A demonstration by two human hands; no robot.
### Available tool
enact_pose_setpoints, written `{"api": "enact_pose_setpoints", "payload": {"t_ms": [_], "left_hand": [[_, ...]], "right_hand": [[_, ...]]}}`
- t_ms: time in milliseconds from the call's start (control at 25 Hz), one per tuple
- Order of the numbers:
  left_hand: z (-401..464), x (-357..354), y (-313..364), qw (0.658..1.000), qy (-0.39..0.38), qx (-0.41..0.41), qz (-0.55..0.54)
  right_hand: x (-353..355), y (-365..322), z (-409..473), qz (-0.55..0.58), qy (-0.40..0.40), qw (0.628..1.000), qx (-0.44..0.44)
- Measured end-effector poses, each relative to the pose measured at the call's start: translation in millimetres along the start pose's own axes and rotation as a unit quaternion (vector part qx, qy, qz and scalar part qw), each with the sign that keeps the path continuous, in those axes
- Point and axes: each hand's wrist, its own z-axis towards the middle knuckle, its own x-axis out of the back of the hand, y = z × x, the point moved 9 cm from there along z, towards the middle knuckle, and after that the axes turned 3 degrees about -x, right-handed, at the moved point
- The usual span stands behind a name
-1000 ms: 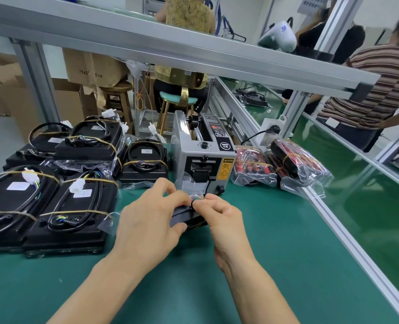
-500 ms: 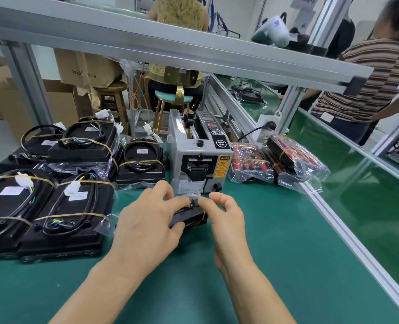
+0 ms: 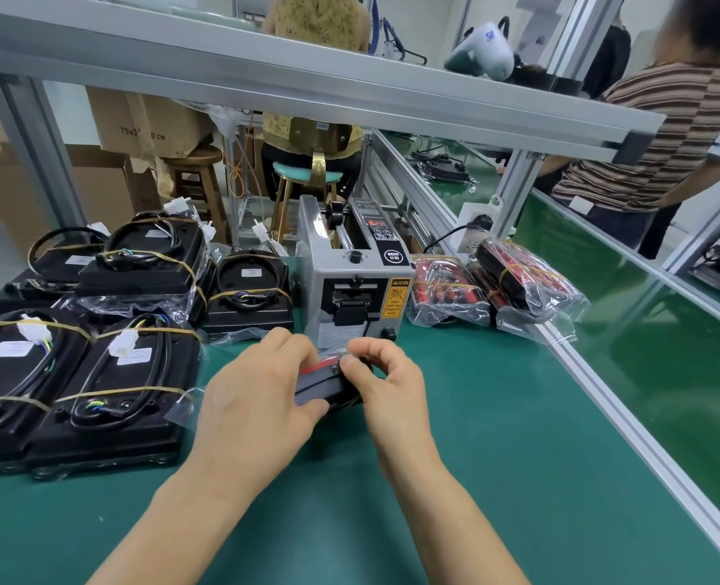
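A small black block-shaped part (image 3: 320,384) with a red strip along its top sits between my hands, just above the green mat (image 3: 497,437). My left hand (image 3: 261,394) grips its left end, fingers curled over the top and thumb underneath. My right hand (image 3: 385,377) pinches its right end between thumb and curled fingers. Directly behind them stands a grey tape dispenser machine (image 3: 351,276). Much of the part is hidden by my fingers.
Black units bound with rubber bands and coiled cables (image 3: 109,373) are stacked at the left. Bagged red-and-black parts (image 3: 514,280) lie right of the machine. An aluminium rail (image 3: 628,424) edges the mat at the right. People stand and sit beyond the bench.
My hands have turned the part slightly, so a red strip on its top now shows. Both hands stay in front of the machine, still holding the part.
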Motion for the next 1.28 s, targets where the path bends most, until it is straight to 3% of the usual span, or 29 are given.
{"api": "enact_pose_setpoints", "payload": {"t_ms": [200, 560, 760, 960, 1160, 1280], "left_hand": [[0, 0, 1, 1.000, -0.002, -0.003, 0.003], [-1, 4, 1, 0.999, 0.028, 0.004, -0.021], [-3, 4, 1, 1.000, 0.026, 0.005, -0.017], [-4, 3, 2, 0.999, 0.030, 0.009, -0.010], [-5, 5, 7, 0.999, 0.037, -0.016, 0.024], [-5, 7, 9, 0.998, 0.045, -0.030, 0.030]], "right_hand": [[2, 3, 2, 0.048, -0.004, 0.999, -0.021], [-12, -3, -5, -0.034, -0.073, 0.997, 0.000], [-5, 1, 2, 0.011, -0.020, 0.999, -0.033], [-3, 2, 4, 0.078, -0.045, 0.993, -0.075], [-3, 2, 3, 0.090, -0.050, 0.992, -0.074], [-5, 1, 4, 0.027, -0.046, 0.998, -0.042]]}}
